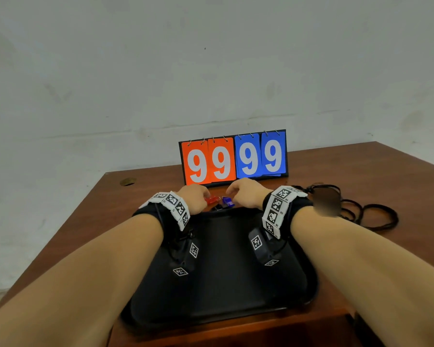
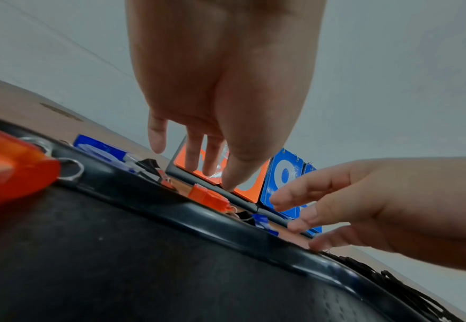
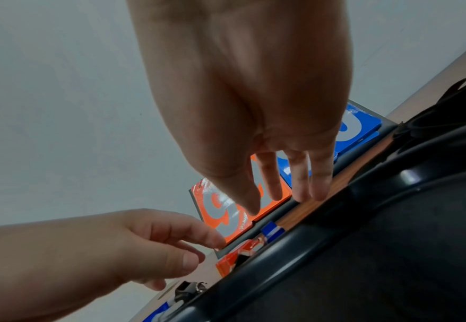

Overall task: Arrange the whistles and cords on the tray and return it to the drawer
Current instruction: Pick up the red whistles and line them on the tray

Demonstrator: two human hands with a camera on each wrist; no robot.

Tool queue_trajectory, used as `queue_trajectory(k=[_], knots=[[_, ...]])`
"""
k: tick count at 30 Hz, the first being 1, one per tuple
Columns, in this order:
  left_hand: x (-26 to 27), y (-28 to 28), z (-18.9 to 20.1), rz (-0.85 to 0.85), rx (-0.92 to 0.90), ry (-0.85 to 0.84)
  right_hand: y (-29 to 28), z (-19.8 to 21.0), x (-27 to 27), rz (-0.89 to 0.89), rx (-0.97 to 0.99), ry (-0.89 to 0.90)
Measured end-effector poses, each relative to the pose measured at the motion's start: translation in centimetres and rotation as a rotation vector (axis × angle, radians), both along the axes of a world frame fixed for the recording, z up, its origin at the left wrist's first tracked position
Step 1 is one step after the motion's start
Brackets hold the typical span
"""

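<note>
Whistles lie on the desk (image 1: pixel 80 221) just past the far rim of the black tray (image 1: pixel 223 284), between that rim and a flip scoreboard (image 1: pixel 233 157) reading 99 in orange and 99 in blue. The red whistle (image 1: pixel 212 199) sits to the left and the blue whistle (image 1: pixel 228 201) just beside it on the right, each with a small metal ring at its end; something dark lies under or between them, too hidden to name. The left hand (image 1: pixel 193 197) reaches over the tray's far edge with fingers hanging down, loosely spread, above the red whistle; the left wrist view shows its fingertips (image 2: pixel 232 185) close to the whistle, but whether they touch it cannot be told. The right hand (image 1: pixel 246 194) hovers the same way above the blue whistle, fingers relaxed and holding nothing. The two hands are near each other but apart. The tray rests flat on the desk close to the person, its inside bare under both forearms. A tangle of black cords (image 1: pixel 368 211) lies on the desk to the right of the tray, well apart from the whistles.
</note>
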State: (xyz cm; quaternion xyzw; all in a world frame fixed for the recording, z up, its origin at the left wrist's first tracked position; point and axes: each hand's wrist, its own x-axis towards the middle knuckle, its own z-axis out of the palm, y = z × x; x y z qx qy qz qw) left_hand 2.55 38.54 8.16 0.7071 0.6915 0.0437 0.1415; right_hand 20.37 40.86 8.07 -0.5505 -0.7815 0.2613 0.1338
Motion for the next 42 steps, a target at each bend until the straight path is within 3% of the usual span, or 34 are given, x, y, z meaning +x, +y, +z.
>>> queue_trajectory(k=[13,19,24,27,33,42], knots=[[1.4,2.0,-1.5,-0.026,-0.073,0.055,0.7,-1.1,-0.3,0.225,-0.059,-0.087],[1.5,2.0,-1.4,0.023,-0.038,0.039,0.9,-1.3,0.0,0.181,-0.049,-0.085],[1.1,0.9,0.0,0.059,0.102,-0.024,0.4,-0.9,0.5,0.032,0.083,0.073],[0.8,-0.6,1.3,0.061,0.202,-0.081,-0.9,0.1,1.0,-0.033,0.153,0.185],[0.3,-5.3,3.7,0.041,0.325,-0.321,-5.0,3.1,1.4,-0.121,0.085,0.365],[-0.9,-12.9,6.0,0.095,0.196,-0.630,-11.8,6.7,0.9,-0.092,-0.045,0.479]])
